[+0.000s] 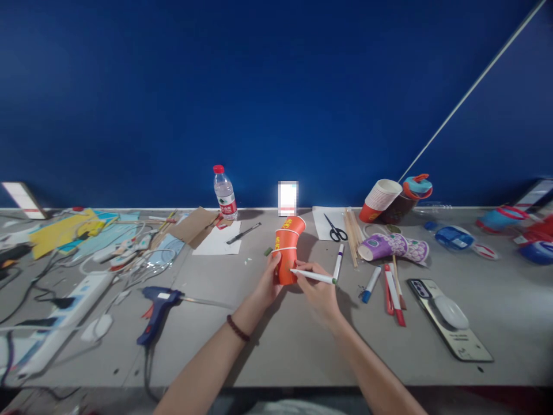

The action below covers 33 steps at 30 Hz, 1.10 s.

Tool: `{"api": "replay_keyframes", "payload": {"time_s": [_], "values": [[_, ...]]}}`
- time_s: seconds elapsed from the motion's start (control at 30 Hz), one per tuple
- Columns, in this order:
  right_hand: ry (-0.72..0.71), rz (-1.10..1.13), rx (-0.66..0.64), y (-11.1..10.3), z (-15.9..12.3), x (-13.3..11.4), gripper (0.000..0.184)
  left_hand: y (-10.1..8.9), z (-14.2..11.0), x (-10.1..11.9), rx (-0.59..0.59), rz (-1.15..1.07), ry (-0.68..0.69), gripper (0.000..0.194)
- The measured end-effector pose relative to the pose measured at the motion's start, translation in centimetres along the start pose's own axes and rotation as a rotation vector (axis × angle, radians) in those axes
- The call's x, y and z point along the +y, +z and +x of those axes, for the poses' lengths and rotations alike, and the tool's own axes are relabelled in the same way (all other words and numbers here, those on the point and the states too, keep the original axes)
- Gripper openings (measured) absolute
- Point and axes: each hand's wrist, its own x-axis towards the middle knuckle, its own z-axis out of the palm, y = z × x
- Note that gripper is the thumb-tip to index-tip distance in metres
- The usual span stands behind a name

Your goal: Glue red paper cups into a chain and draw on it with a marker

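Note:
An orange stack of paper cups [287, 259], joined into a bent column with yellow print and white rims, is held over the middle of the table. My left hand [270, 282] wraps round its lower left side. In my right hand [318, 294] is a white marker [314, 275] with a green end; its tip meets or nearly meets the lowest cup. Any mark under the tip is too small to make out. A small green piece [268, 251], perhaps the marker's cap, shows just left of the cups.
A blue glue gun [158, 308] and a power strip [69, 323] lie left. A water bottle [225, 196] stands behind. To the right are scissors [334, 229], wooden sticks [352, 236], stacked paper cups [380, 200], purple cups [393, 246], markers [394, 294] and a phone [449, 323].

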Motion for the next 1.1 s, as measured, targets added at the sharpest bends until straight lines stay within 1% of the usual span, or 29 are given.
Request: {"api": "replay_keyframes", "payload": {"time_s": [0.23,0.4,0.6,0.77,1.1], "values": [[0.031,-0.044,0.011,0.05,-0.03,-0.08,0.015,-0.06,0.05,-0.01,0.003,-0.001,-0.011,0.045],[0.035,-0.063,0.024,0.09,-0.05,-0.02,0.02,-0.24,0.11,-0.08,-0.006,0.0,-0.014,0.044],[0.037,-0.072,0.042,0.07,-0.02,-0.23,0.023,-0.3,0.15,-0.14,-0.005,0.003,0.0,0.041],[0.05,-0.082,0.036,0.03,-0.05,-0.55,0.024,-0.15,0.07,-0.07,0.001,0.0,0.008,0.041],[-0.001,-0.055,0.02,-0.08,0.0,0.1,0.017,-0.27,0.16,-0.13,0.003,0.003,-0.004,0.044]]}}
